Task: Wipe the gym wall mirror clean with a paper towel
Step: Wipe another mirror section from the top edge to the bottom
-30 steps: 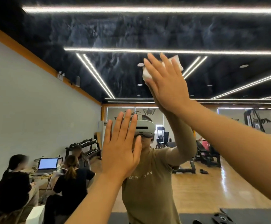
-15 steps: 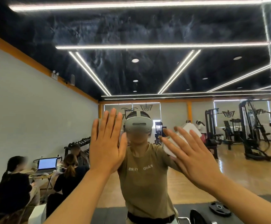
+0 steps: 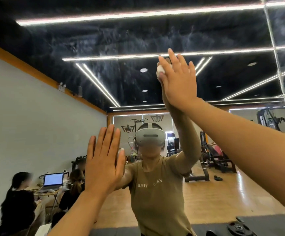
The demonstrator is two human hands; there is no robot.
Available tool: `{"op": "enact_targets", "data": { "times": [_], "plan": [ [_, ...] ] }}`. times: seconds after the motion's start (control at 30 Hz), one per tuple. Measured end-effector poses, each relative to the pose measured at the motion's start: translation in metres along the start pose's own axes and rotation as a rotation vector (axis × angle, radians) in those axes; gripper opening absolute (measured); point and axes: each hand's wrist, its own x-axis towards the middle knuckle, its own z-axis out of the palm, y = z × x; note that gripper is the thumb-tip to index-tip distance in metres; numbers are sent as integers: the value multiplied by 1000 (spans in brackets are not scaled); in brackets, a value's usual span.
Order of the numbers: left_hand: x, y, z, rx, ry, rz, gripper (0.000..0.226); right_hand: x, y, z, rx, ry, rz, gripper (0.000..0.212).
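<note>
Smeared mirror point(image 3: 138, 40), right hand point(image 3: 177, 82) pressing paper towel point(image 3: 160, 71)

Wall mirror point(image 3: 155, 36): large, vertical, fills view, panel seams at right, hazy smear streaks across upper dark area. Paper towel point(image 3: 160, 70): white, crumpled wad, pressed flat against glass high up, right of centre, mostly hidden behind right hand point(image 3: 179, 80), only small edge visible.

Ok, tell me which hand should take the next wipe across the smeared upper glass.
Right. The right hand already presses the paper towel flat against the mirror up among the streaks. The left hand rests lower on the glass with straight fingers and no towel.
</note>
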Motion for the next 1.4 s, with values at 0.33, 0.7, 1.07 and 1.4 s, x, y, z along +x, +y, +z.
{"op": "enact_targets", "data": {
  "times": [0.33, 0.7, 1.07, 1.4],
  "plan": [
    [2, 5, -14, -69, -97, -60, 64, -205, 41, 3, -44, -38, -320, 58],
    [4, 136, -10, -306, -72, -61, 62, -229, 100, -5, -110, -116, -571, 53],
    [14, 162, 23, -98, -36, -138, 61, -30, 111, -24, 13, -7, -220, 49],
    [14, 165, 20, -69, -13, -155, 61, -180, 130, -13, 63, 16, -325, 77]
  ]
}}
